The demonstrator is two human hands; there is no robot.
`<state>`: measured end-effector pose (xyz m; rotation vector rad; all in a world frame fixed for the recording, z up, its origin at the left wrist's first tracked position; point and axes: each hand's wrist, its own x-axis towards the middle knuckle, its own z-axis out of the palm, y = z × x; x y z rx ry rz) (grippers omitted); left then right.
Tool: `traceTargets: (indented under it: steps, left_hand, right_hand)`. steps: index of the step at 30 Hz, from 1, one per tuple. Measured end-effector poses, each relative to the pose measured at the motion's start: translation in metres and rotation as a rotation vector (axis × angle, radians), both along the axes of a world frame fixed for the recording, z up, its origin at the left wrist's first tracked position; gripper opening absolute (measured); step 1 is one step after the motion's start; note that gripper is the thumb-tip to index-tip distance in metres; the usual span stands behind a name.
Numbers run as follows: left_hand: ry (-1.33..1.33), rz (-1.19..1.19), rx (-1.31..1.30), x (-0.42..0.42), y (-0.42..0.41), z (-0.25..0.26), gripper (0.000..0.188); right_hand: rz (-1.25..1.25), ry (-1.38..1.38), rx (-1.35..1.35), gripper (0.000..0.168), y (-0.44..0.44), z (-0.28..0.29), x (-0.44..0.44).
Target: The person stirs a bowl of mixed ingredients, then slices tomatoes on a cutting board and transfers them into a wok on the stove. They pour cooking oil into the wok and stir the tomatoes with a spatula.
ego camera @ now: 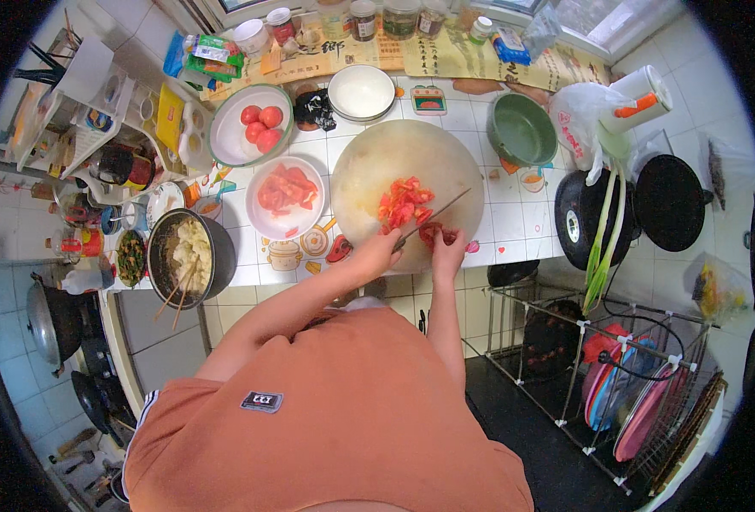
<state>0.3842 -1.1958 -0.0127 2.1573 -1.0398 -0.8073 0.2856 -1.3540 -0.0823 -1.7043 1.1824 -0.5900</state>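
Observation:
My left hand (382,251) is closed around the handle of a kitchen knife (442,210), whose blade slants up and to the right over a round cutting board (371,153). Just right of the blade, my right hand (449,251) grips a red tomato piece (430,234) on the board. Chopped tomato (406,201) lies in a heap on the other side of the knife. To the left, a white bowl (255,221) holds peeled-looking tomato pieces (289,190). Several whole tomatoes (262,128) sit in a larger green-rimmed basin (227,144) behind it.
Nearby stand a white bowl (361,91) and a green bowl (522,130). A dark pot (225,256) with chopsticks (185,288) and pale food is at the front left. Scallions (601,243) lie across a black appliance (572,192) at right. Jars (400,19) line the back.

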Motion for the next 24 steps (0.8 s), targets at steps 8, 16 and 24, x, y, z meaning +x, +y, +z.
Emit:
traceTargets:
  steps: [8, 16, 24]
  left_hand:
    - [-0.015, -0.007, 0.188, -0.014, 0.009, 0.009, 0.027]
    - [-0.062, -0.079, 0.075, 0.003, 0.008, 0.036, 0.025]
    - [-0.011, -0.101, 0.07, 0.0, -0.003, 0.001, 0.025]
  right_hand:
    - [0.019, 0.114, -0.215, 0.017, 0.011, -0.008, -0.001]
    - [0.098, -0.115, -0.002, 0.012, -0.017, -0.021, -0.009]
    - [0.138, -0.027, -0.162, 0.013, -0.02, -0.029, -0.012]
